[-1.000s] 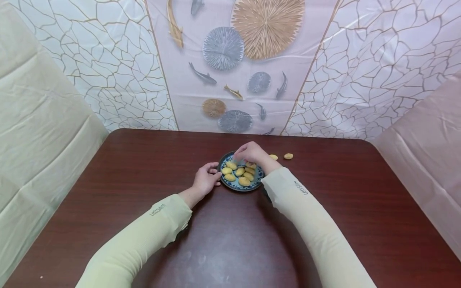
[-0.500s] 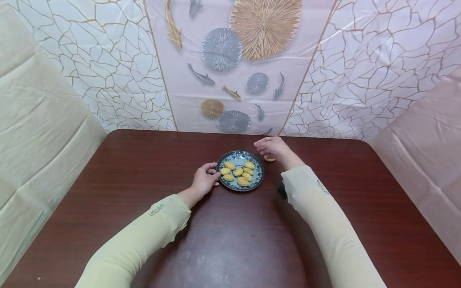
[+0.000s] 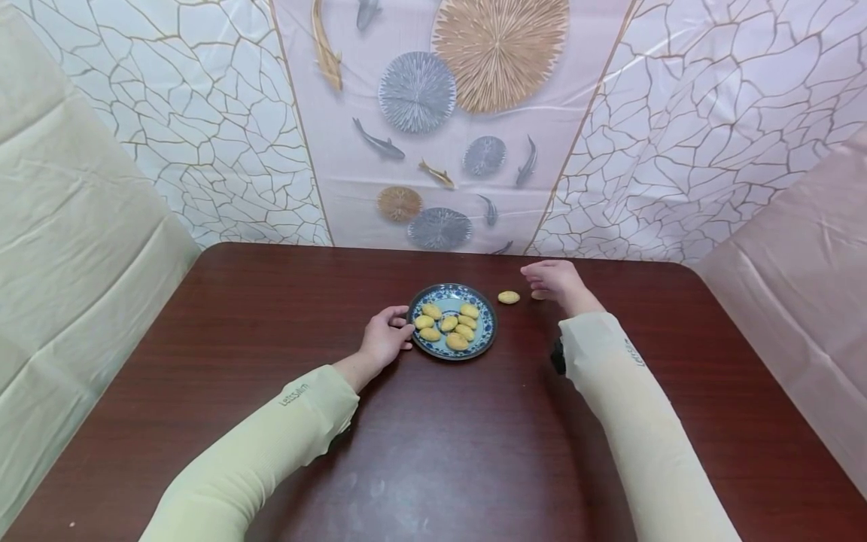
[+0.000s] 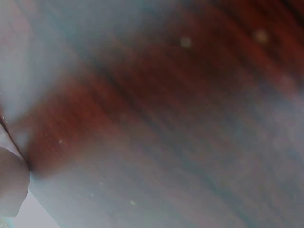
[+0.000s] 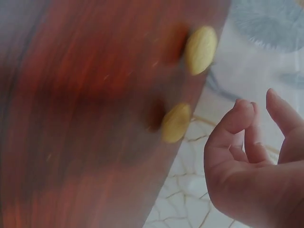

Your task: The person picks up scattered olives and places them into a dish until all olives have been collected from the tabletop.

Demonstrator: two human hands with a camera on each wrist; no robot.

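My left hand (image 3: 386,338) holds the left rim of a round blue-and-white plate (image 3: 488,329) with a dark edge, thumb at the rim. On the plate lie several yellow oval pieces (image 3: 457,342) with a rough skin; their exact kind is unclear. My right hand (image 3: 554,281) hovers over the table to the right of the plate, thumb and fingers apart with nothing between them. Just under it lies one yellow oval piece (image 3: 538,294), partly hidden by the hand. Another yellow oval piece (image 3: 509,297) lies between it and the plate. Both loose pieces show in the right wrist view.
A dark red-brown wooden table (image 3: 305,286) with rounded far corners carries everything. Behind it hangs a patterned curtain (image 3: 440,150); pale cloth walls (image 3: 81,188) flank both sides. The left wrist view shows mostly blurred tabletop (image 4: 142,118).
My right hand has moved from above the plate to the right, passing over the nearer loose piece to the farther one. The left hand has stayed at the plate's rim.
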